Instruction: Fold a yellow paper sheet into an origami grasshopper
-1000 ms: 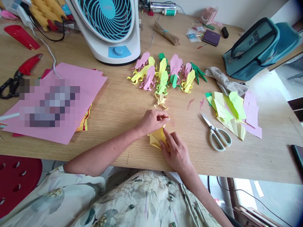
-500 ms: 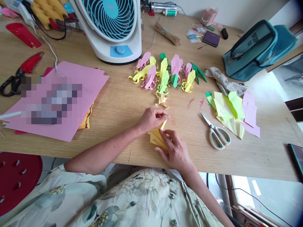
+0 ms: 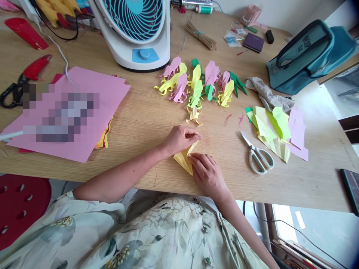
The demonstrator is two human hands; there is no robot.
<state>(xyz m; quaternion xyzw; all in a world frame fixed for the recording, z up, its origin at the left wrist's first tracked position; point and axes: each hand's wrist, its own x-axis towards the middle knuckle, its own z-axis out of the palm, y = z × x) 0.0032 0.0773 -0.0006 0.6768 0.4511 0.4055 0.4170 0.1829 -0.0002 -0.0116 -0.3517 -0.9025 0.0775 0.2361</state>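
Observation:
A folded yellow paper (image 3: 183,160) lies near the table's front edge, between my two hands. My left hand (image 3: 182,139) pinches its upper tip, thumb and index finger pressed together. On the right side of the paper, my right hand (image 3: 209,173) grips its edge with thumb and fingers closed; part of the paper is hidden under the fingers. Just beyond my hands stands a small pale yellow folded figure (image 3: 193,114). Behind it are several pink, yellow and green folded figures (image 3: 211,73) in a group.
White-handled scissors (image 3: 257,157) lie right of my hands, near loose coloured papers (image 3: 273,127). Pink sheets (image 3: 106,101) lie at the left, a fan (image 3: 140,56) stands behind, and a teal bag (image 3: 301,61) is at the back right. A phone (image 3: 349,186) lies at the right edge.
My right hand's fingers have drawn together at the paper's right side, and the paper's lower part looks narrower. My left hand keeps its pinch. The view has shifted slightly.

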